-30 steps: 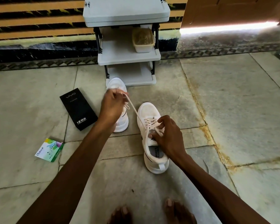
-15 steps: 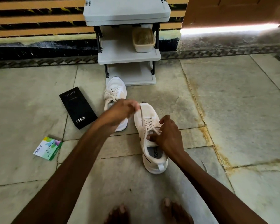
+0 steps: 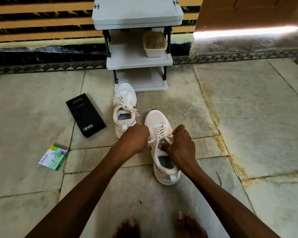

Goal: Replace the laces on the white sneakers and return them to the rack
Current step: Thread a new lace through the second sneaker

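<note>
Though indistinct, brownish filling [image 3: 154, 40] in tub [image 3: 155, 52] on rack [image 3: 127, 57]

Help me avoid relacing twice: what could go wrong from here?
1. The left hand and the right hand each pinch the lace of the near white sneaker. An uneven pull could leave the two ends unequal in length.
2. The far white sneaker has loose lace ends lying untied. They might trail or snag when it is lifted onto the shoe rack.
</note>
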Available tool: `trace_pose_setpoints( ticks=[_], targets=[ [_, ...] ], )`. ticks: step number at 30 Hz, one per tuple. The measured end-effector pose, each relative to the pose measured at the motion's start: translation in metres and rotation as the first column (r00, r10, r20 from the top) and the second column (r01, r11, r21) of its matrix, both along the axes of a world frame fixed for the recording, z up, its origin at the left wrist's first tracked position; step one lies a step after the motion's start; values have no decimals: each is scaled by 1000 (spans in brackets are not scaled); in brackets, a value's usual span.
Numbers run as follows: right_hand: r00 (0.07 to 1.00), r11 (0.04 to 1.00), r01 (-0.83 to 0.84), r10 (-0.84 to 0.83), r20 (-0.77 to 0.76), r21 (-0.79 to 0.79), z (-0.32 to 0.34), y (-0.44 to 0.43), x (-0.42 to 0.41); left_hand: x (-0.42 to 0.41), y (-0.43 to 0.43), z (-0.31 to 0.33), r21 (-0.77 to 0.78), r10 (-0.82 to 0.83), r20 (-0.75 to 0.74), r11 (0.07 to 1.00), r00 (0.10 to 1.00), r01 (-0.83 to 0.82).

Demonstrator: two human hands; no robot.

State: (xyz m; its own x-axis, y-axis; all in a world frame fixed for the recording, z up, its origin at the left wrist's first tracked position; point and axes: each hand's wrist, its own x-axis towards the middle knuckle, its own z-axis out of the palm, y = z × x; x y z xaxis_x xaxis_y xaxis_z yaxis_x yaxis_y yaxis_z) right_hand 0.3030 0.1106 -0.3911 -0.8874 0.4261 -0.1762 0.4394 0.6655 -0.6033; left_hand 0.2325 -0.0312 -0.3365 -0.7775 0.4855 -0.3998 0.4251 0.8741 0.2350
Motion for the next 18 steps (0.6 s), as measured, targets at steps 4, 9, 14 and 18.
trace_pose_setpoints(
  ticks=[4,9,14,18],
  targets=[
    [1000,1000,0,-1,27,12,2,0,-1,-13,-10,44,542,166,467,722,868,-430],
    [999,1000,-5,5,35,9,3,-1,0,-18,-22,51,661,102,543,561,834,-499],
    [999,999,-40,40,-6,9,6,2,0,-16,-16,30,618,280,306,668,910,-414],
    [993,994,-93,96,-66,55,9,8,7,-9,-12,26,393,278,-88,892,957,-223]
  ],
)
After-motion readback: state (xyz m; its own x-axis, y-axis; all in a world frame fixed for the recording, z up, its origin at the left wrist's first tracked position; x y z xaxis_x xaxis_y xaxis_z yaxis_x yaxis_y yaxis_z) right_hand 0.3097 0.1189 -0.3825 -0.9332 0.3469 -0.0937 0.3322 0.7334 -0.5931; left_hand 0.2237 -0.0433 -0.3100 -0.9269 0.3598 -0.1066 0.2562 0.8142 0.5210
